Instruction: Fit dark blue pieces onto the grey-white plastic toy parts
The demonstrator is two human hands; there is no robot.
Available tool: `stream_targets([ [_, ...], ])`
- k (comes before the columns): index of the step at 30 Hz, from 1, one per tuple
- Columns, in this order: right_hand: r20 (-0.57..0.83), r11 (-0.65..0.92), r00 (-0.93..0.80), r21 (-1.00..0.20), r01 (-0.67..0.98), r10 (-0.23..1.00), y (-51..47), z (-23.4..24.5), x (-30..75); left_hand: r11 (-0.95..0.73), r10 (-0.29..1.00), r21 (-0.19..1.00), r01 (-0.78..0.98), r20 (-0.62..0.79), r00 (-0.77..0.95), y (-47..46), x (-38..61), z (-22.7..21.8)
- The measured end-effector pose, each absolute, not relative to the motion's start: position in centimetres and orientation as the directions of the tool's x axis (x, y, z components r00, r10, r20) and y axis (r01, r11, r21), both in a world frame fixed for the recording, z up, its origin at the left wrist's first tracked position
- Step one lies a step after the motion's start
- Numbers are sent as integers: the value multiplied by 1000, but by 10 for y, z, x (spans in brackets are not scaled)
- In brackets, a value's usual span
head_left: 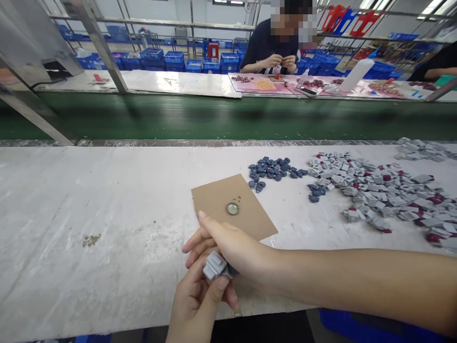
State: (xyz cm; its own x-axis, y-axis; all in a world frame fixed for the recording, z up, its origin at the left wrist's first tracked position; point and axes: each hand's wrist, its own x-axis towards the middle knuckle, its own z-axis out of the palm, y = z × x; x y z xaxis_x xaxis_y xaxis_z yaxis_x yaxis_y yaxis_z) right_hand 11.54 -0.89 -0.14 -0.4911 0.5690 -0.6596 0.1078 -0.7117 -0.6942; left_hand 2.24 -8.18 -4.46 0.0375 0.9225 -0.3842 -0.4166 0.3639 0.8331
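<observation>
My left hand (pixel 198 302) is closed on a small light-grey blocky plastic piece (pixel 214 265), gripped between thumb and fingers. A bit of a dark blue part (pixel 233 270) shows beside that piece, under the heel of my right palm. My right hand (pixel 232 240) reaches in from the right, its palm against the pieces and its thumb and fingers stretched out past them. Just beyond my hands lies a brown cardboard sheet (pixel 214 195). On it rests a crimped metal bottle cap (pixel 233 208), with a few small wet-looking spots nearby.
Several small dark blue parts (pixel 269 168) lie behind the cardboard. A large pile of grey pieces with dark red bits (pixel 385 190) spreads to the right. Across the green conveyor belt (pixel 178 116), a person works at another bench. A metal post (pixel 100 43) stands at the left.
</observation>
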Motion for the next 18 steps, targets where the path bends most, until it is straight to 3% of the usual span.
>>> stream_targets([
  [5, -459, -488, -530, -868, 94, 713, -5, 5, 123, 371, 897, 710, -598, -441, 33, -78, 19, -39],
  [7, -359, -317, -538, -933, 173, 762, -5, 14, 131, 363, 887, 695, -621, -461, 2, -77, 18, -38],
  [10, -301, -127, -532, -932, 339, 791, -8, 25, 142, 360, 879, 695, -622, -476, -24, -77, 17, -38],
  [18, -359, -258, -645, -933, 250, 675, -13, 28, 150, 346, 904, 750, -564, -427, -13, -77, 13, -44],
])
